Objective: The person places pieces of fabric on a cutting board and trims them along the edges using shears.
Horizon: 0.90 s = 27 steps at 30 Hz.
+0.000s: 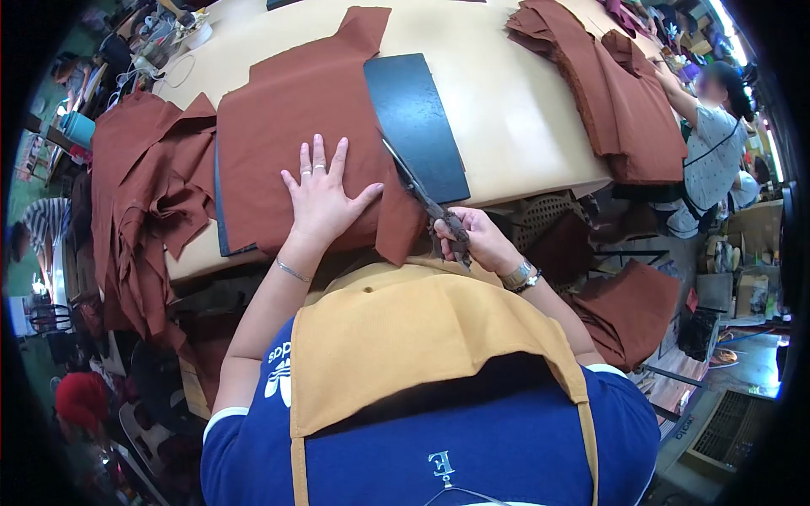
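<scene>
A rust-brown cloth piece (pixel 295 110) lies over a dark board (pixel 422 126) on the pale table. My left hand (pixel 325 196) rests palm down on the cloth with its fingers spread. At the board's near right corner, my right hand (pixel 481 240) is wrapped round the handles of large scissors (pixel 418 187), which have dark wrapping on them. The blades point up and to the left, along the cloth's right edge, over the board. Whether the blades are apart is hard to tell.
Crumpled brown cloth (pixel 152 169) hangs over the table's left edge. More brown cloth (pixel 624 118) lies at the right end of the table (pixel 506 110), beside another person (pixel 713 152). Below right, further brown cloth (pixel 633 312) is piled. A white cable lies at the upper left.
</scene>
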Each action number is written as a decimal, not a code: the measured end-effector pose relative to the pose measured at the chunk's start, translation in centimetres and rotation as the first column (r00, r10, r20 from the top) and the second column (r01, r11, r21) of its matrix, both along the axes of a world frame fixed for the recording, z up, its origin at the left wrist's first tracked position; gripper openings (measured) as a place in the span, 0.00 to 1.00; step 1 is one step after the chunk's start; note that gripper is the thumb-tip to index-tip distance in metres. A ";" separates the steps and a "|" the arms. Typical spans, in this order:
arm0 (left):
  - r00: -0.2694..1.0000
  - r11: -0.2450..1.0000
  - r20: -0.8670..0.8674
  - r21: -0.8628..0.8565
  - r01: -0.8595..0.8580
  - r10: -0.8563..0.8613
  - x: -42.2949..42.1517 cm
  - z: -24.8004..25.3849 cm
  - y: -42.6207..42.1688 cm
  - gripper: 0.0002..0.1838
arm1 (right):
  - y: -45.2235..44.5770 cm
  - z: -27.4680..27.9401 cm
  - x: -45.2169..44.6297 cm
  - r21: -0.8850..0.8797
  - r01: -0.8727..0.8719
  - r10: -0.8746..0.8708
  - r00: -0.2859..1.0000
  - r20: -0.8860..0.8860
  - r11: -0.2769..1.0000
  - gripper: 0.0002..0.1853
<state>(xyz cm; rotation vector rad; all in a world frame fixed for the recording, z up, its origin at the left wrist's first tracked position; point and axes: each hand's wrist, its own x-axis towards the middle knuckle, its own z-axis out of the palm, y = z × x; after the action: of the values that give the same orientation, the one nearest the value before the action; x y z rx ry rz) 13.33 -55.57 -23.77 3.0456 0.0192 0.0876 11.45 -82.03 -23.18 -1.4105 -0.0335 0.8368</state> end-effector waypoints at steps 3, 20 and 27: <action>0.998 0.999 -0.053 -0.002 -0.035 0.035 -0.3 0.5 -0.6 0.47 | 0.1 0.3 -0.8 0.004 0.025 -0.025 1.000 0.018 1.000 0.14; 0.995 0.994 0.000 -0.052 0.095 -0.095 1.7 0.3 2.5 0.51 | 0.8 0.3 -0.1 -0.022 0.045 -0.045 0.999 0.018 0.999 0.14; 0.996 0.995 -0.029 -0.057 0.081 -0.083 0.5 0.8 1.7 0.50 | 1.0 0.9 0.1 0.003 0.039 -0.039 0.998 -0.045 0.999 0.15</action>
<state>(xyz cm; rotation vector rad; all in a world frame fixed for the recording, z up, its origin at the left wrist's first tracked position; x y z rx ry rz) 13.88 -53.84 -22.92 2.9877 -0.0989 0.0324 11.51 -80.99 -22.24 -1.3840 0.0264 0.8352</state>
